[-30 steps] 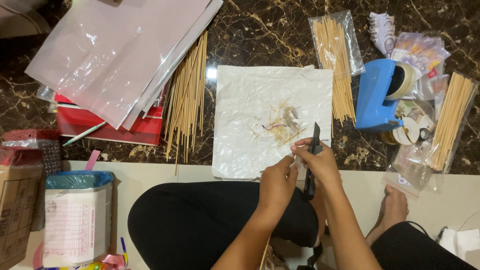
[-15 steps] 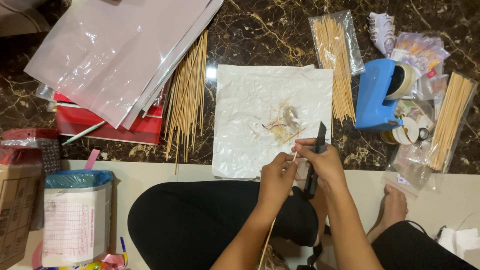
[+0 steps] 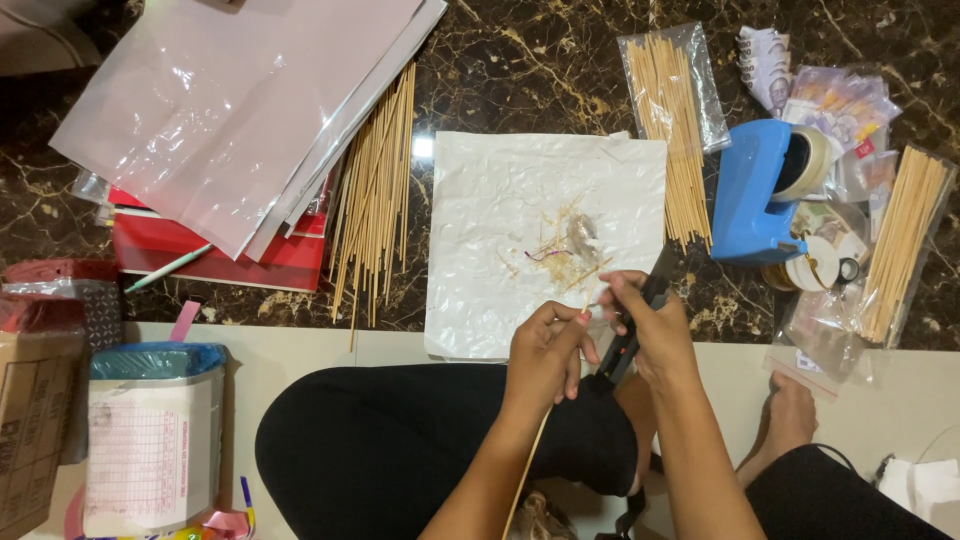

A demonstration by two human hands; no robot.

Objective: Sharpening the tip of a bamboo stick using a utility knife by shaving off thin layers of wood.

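My left hand (image 3: 545, 352) grips a thin wooden skewer (image 3: 528, 462) that runs down past my wrist, its tip pointing up toward the right hand. My right hand (image 3: 650, 330) is closed around a black-handled cutting tool (image 3: 640, 325), its blade angled up and right at the skewer's tip. Both hands hover over the near edge of a crumpled white sheet (image 3: 520, 200) that carries wood shavings and scraps (image 3: 565, 250). My black-clad knee (image 3: 380, 450) lies under the hands.
Loose skewers (image 3: 375, 195) lie left of the sheet, bagged skewers (image 3: 672, 120) right of it. A blue tape dispenser (image 3: 755, 190), tape rolls and another skewer bag (image 3: 900, 245) sit far right. Clear plastic sheets (image 3: 230, 110) cover red folders at left; a box (image 3: 150, 440) stands lower left.
Both hands have dropped slightly toward me and drawn closer together at the skewer's tip; the cutting tool has tilted a little. Nothing else has moved.
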